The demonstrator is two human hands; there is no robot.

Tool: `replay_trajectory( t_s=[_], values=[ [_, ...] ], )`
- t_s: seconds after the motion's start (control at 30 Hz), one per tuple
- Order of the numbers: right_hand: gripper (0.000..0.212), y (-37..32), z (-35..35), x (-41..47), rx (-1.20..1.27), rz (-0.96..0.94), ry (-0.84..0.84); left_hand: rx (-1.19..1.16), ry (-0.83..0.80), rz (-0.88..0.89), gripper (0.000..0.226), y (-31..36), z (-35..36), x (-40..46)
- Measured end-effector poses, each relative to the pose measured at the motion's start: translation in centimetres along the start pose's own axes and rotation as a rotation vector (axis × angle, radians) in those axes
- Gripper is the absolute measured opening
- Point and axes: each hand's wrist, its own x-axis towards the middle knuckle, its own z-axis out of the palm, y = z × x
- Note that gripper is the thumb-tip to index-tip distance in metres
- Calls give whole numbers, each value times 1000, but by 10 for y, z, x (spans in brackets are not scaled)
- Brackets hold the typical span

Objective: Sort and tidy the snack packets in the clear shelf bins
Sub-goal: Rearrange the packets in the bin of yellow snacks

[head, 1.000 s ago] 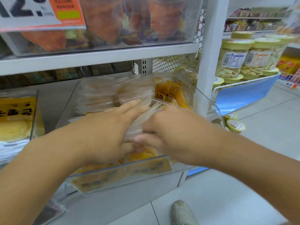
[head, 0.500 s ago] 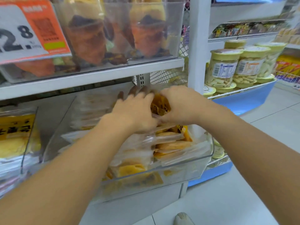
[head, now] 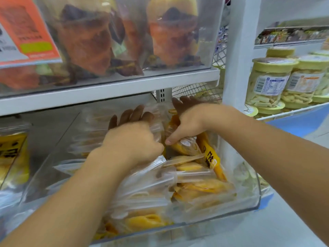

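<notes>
A clear shelf bin (head: 249, 202) on the lower shelf is full of clear snack packets (head: 195, 186) of yellow dried fruit, lying in loose overlapping rows. Both hands reach deep into the back of the bin. My left hand (head: 131, 139) holds upright packets, fingers stretched up behind them in the shadow. My right hand (head: 192, 122) grips a yellow-labelled packet (head: 185, 145) beside it, thumb on the front and fingers over the top. The two hands almost touch.
The white shelf (head: 110, 90) above carries a clear bin of orange and brown snack bags (head: 85, 43) with an orange price card (head: 26, 31). Another bin of yellow packets (head: 12, 157) stands at left. Yellow-lidded jars (head: 268, 81) fill a rack at right, past a white upright (head: 238, 50).
Both hands have moved from the front of the bin to its back, under the upper shelf. The view has come closer and tilted up.
</notes>
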Motion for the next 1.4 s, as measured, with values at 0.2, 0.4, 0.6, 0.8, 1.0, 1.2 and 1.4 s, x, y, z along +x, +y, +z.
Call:
replay_trajectory(
  t_s=[0.2,0.4,0.6,0.8,1.0,1.2,1.4],
  values=[
    [115,2,3,-15,-82,-2,96,69,138,197,108,10,6,13],
    [68,-12,-9,-11,-165,37,14,104,106,241,95,8,7,22],
    [134,2,13,-11,-27,50,103,57,36,169,103,-3,1,26],
    [134,-1,12,-10,-61,5,195,99,-83,110,101,-6,-1,24],
    [101,-5,12,-16,-98,9,32,73,-123,69,107,-3,-4,16],
    [56,-11,-9,-17,38,24,-54,-132,-285,-20,140,-23,-38,0],
    [40,-15,-18,-3,161,-80,97,-72,-282,27,126,-48,-27,-17]
  ],
)
